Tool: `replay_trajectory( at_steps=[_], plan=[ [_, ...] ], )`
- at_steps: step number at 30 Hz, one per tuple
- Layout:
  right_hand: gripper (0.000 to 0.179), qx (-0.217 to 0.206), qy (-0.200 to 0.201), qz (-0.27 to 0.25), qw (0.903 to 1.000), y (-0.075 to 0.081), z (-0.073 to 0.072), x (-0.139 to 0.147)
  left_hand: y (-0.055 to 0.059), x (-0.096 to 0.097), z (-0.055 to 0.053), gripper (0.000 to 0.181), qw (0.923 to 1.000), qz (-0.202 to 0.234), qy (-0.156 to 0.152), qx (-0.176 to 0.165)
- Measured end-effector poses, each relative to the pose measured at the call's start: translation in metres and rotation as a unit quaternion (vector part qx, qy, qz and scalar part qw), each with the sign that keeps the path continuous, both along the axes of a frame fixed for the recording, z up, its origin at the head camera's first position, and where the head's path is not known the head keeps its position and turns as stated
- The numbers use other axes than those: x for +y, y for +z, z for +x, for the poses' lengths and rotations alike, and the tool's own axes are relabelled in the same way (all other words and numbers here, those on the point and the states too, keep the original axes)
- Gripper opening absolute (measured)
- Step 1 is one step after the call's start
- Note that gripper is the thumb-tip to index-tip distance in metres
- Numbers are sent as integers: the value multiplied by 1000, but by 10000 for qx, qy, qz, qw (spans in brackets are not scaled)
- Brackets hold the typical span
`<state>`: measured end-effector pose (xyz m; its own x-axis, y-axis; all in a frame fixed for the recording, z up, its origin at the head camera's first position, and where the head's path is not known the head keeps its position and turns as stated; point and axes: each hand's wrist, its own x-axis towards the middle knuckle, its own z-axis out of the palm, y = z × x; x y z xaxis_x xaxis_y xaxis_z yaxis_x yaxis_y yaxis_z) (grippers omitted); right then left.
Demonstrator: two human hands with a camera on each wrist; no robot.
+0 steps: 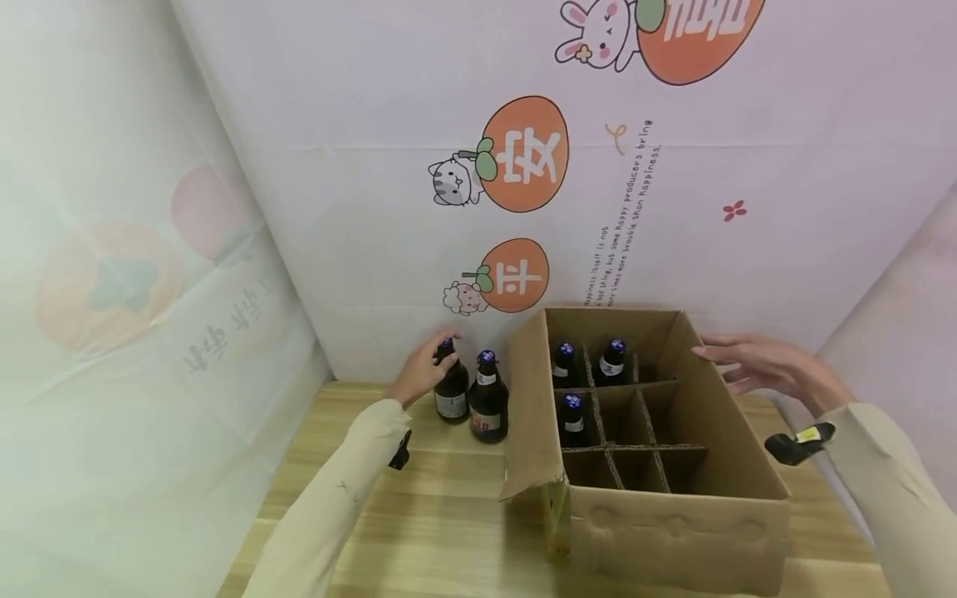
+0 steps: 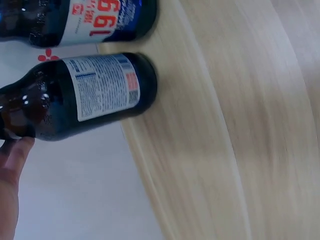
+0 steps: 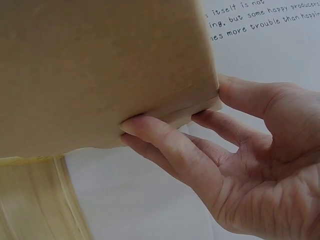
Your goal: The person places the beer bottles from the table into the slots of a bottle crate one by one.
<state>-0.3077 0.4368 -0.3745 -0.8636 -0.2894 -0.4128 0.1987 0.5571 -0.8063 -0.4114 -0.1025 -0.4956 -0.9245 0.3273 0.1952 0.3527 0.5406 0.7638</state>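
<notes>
My left hand (image 1: 422, 371) grips the neck of a dark brown beer bottle (image 1: 452, 386) with a blue cap. In the left wrist view, fingers touch this bottle's shoulder, and its white back label faces the camera. Close beside it stands a second beer bottle (image 1: 489, 411) with a red-and-white label. To the right is an open cardboard box (image 1: 676, 531) with dividers. My right hand (image 1: 781, 365) holds the far right side of the box; the right wrist view shows its fingers (image 3: 165, 142) on both sides of a cardboard flap's edge (image 3: 100, 135).
Three capped bottles stand in the box's left and back compartments, one of them a bottle (image 1: 573, 419) in the middle row. A side flap (image 1: 534, 407) hangs toward the two outside bottles. Behind the wooden table (image 1: 419, 515) hangs a printed white cloth (image 1: 389, 208).
</notes>
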Motion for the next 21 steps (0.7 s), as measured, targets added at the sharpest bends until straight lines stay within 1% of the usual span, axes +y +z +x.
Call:
replay_trajectory(
  at_steps=[3, 6, 11, 14, 18, 21],
  plan=[
    [76, 2, 4, -7, 10000, -1, 1, -2, -5, -2, 3, 53, 9993, 237, 238, -151],
    [77, 14, -7, -46, 10000, -3, 1, -4, -9, -6, 7, 56, 9975, 366, 510, -313],
    [78, 3, -53, -163, 9999, -6, 1, -8, -11, -11, 11, 58, 9961, 493, 708, -209],
    [78, -59, -55, -185, 9998, -7, 1, -8, -13, -10, 11, 58, 9951, 632, 735, -180],
    [76, -82, -45, -98, 9999, -4, 1, -4, -14, -5, 11, 55, 9945, 848, 595, -141],
    [77, -46, -5, -40, 10000, 0, 1, -2, -14, 0, 10, 52, 9926, 1064, 589, -69]
  ],
)
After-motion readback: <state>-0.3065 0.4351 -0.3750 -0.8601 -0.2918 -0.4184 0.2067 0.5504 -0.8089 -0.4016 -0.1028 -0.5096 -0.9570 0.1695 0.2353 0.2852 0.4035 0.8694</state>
